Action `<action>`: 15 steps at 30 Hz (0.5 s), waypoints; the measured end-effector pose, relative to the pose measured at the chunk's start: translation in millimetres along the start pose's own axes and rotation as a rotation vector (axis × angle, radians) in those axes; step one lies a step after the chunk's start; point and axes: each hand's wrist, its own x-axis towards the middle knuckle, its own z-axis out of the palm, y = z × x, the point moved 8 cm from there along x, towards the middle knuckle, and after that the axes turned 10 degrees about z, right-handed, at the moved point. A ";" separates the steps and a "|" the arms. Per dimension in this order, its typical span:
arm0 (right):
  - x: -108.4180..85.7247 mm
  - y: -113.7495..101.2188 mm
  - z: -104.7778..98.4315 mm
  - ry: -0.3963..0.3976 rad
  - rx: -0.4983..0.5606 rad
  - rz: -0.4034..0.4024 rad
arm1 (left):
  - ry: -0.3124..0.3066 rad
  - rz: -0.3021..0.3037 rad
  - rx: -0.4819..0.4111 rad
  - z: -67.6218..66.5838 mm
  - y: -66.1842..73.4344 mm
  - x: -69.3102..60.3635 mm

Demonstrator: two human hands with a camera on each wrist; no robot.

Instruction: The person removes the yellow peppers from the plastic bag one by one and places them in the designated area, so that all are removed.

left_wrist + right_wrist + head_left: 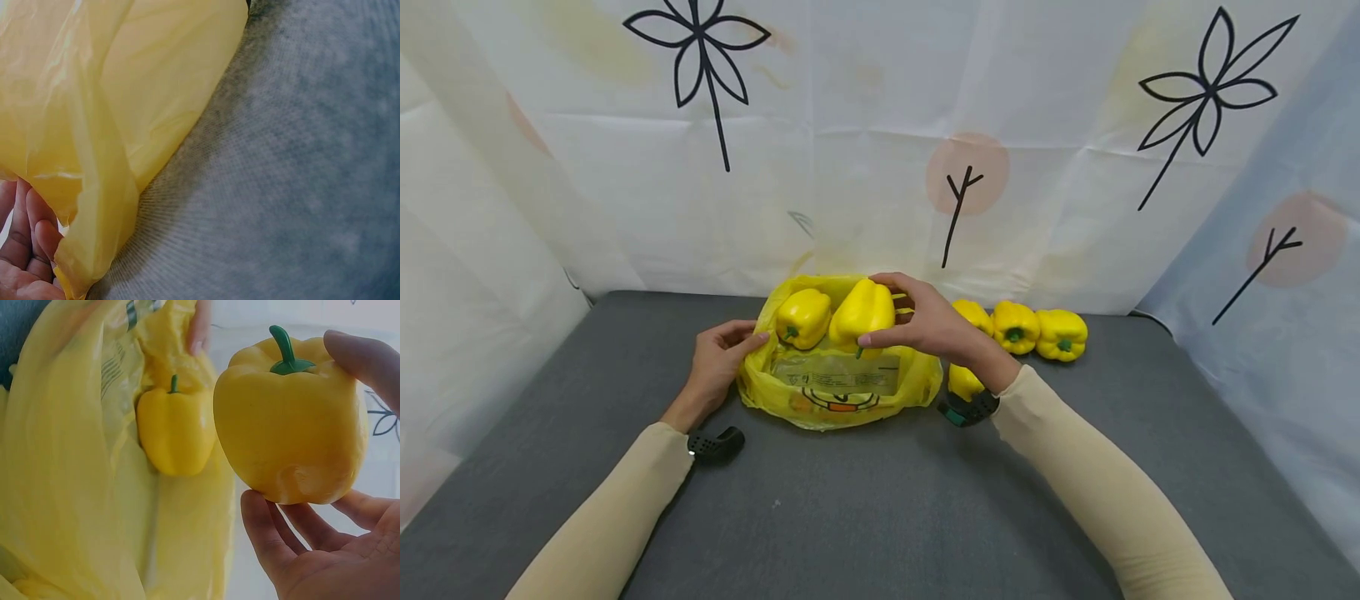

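A yellow bell pepper point(290, 425) with a green stem is held in my right hand point(928, 321), thumb at its stem end and fingertips at the other. In the head view this pepper point(862, 315) is over the opening of a yellow plastic bag point(838, 414). Another yellow bell pepper point(805, 319) lies inside the bag on the left. My left hand point(718, 362) pinches the bag's left rim between thumb and fingers. The left wrist view shows its fingers point(37, 219) against the thin yellow plastic point(169, 81).
To the right of the bag, a row of yellow bell peppers point(1015, 327) sits on the dark grey table point(820, 517). One more pepper point(964, 383) is partly hidden by my right wrist. A patterned cloth point(865, 150) hangs behind the table.
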 end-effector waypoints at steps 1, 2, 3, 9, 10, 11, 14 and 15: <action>-1.9 -0.1 0.0 -0.004 0.009 -0.003 | -0.001 0.002 -0.002 0.0 0.0 0.0; -3.8 -0.2 0.1 -0.007 0.015 -0.007 | -0.002 0.003 -0.003 0.0 0.0 0.0; -5.8 -0.5 0.1 -0.008 0.020 -0.011 | -0.003 0.005 -0.004 0.1 0.0 0.0; -18.4 -7.4 0.3 -0.011 0.025 -0.072 | -0.002 0.006 -0.007 -0.2 0.2 0.1; -20.6 -8.5 0.2 -0.010 0.025 -0.081 | -0.001 0.004 -0.007 -0.4 0.2 0.0; -22.7 -9.2 -0.1 -0.007 0.023 -0.088 | 0.000 0.003 -0.007 -0.5 0.1 0.0; -30.0 -9.9 -2.2 0.001 0.024 -0.101 | -0.001 0.003 -0.007 -0.4 0.0 0.1; -32.3 -9.7 -3.3 0.005 0.024 -0.103 | -0.002 0.003 -0.009 -0.4 -0.1 0.2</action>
